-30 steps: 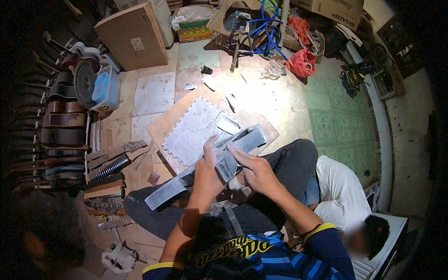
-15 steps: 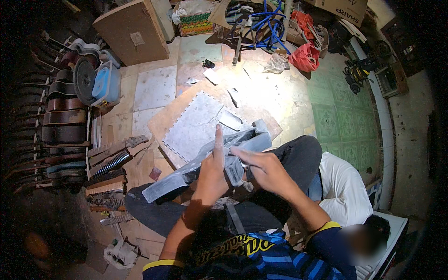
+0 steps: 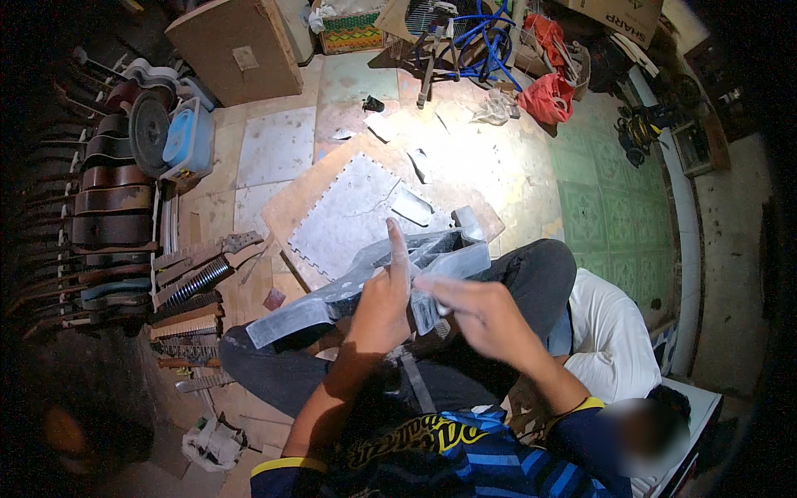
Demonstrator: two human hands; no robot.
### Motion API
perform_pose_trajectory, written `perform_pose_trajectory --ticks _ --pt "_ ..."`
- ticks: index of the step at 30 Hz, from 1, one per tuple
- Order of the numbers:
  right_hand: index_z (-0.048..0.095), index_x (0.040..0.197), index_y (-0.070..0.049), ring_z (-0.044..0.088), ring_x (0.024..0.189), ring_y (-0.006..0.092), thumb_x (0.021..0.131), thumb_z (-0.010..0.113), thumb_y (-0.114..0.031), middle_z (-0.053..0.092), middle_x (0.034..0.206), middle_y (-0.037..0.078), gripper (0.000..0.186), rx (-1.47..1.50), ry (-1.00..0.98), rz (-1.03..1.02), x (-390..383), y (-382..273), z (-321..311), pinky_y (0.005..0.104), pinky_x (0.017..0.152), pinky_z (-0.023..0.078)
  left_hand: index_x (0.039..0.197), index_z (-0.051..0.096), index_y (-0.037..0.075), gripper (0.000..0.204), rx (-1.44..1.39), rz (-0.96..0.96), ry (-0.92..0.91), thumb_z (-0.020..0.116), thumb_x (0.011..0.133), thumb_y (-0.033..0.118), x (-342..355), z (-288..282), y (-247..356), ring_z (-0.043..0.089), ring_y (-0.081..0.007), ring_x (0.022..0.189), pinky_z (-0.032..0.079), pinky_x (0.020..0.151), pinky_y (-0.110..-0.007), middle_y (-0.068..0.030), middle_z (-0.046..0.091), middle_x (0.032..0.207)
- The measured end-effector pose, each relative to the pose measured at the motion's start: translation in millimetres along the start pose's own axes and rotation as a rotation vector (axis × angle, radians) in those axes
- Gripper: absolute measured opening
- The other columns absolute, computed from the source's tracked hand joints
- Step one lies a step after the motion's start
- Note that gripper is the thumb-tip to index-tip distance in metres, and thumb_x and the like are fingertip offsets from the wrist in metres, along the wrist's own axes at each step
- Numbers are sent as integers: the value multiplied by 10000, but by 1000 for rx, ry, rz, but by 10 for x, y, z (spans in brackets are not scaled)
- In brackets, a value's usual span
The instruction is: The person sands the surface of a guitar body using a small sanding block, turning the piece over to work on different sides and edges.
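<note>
Across my lap lies a long, dusty grey workpiece [image 3: 290, 322] with angular arms and openings, perhaps a guitar body; its exact kind is unclear. My left hand [image 3: 387, 300] grips its middle, the index finger stretched out along it. Against the edge beside that grip, my right hand [image 3: 477, 311] presses with bunched, dusty fingers. A small pale bit shows under those fingers, too hidden to name. On the floor just beyond lies a pale mat [image 3: 344, 212] with a toothed edge, and a curled pale sheet [image 3: 413, 207] rests by its corner.
Several guitars [image 3: 116, 203] stand in a row at the left, near a clear tub [image 3: 193, 145] with a blue item. Guitar necks and saw-like tools [image 3: 195, 282] lie left of my knee. A person in a white shirt [image 3: 610, 332] sits close at my right. Red bags [image 3: 548, 100] lie at the back.
My right hand has shifted slightly right and down along the workpiece. The workpiece has turned a little in my left hand, which has moved slightly right.
</note>
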State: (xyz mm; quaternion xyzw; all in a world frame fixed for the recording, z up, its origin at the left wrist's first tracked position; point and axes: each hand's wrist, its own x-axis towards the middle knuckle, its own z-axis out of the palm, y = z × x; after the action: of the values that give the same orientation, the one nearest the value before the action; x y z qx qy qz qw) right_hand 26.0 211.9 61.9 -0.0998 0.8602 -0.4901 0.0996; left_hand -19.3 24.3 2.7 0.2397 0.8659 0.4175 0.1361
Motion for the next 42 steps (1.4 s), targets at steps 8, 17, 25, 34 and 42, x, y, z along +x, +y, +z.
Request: perform_pose_trajectory --ticks 8,17,25,34,42 --pt "669 1286 -91 689 1061 383 766 522 106 674 1236 206 575 -34 42 -89 36 -73 39 416 917 573 1587 -137 9 1236 -137 81 90 717 695 -52 59 -42 18 655 -503 873 527 766 -523 -326 660 923" --pt "607 1373 -97 614 1204 387 774 514 120 592 1362 226 643 -139 144 -21 15 159 20 394 1035 507 1583 -118 -19 1294 -135 69 120 851 742 151 63 -64 -28 674 -474 854 539 745 -466 -305 666 895" --pt "591 1392 -77 612 1235 386 763 472 164 566 1418 215 684 56 53 -166 -49 -101 222 381 1044 509 1589 -99 -13 1175 -148 -2 85 729 756 14 69 -43 -47 664 -491 886 533 781 -486 -300 670 918" --pt "621 1360 -93 654 1163 359 772 561 112 643 1297 213 626 -72 156 -112 94 100 179 399 985 551 1596 -77 -7 1141 -142 36 92 641 713 -103 24 -21 -18 651 -500 879 520 787 -509 -309 660 910" --pt "653 1327 -112 671 1150 329 748 507 138 663 1281 186 647 -68 136 -143 -52 8 184 375 966 570 1593 -82 -16 1187 -109 56 92 678 684 -69 27 -45 24 643 -504 857 520 768 -504 -326 647 891"
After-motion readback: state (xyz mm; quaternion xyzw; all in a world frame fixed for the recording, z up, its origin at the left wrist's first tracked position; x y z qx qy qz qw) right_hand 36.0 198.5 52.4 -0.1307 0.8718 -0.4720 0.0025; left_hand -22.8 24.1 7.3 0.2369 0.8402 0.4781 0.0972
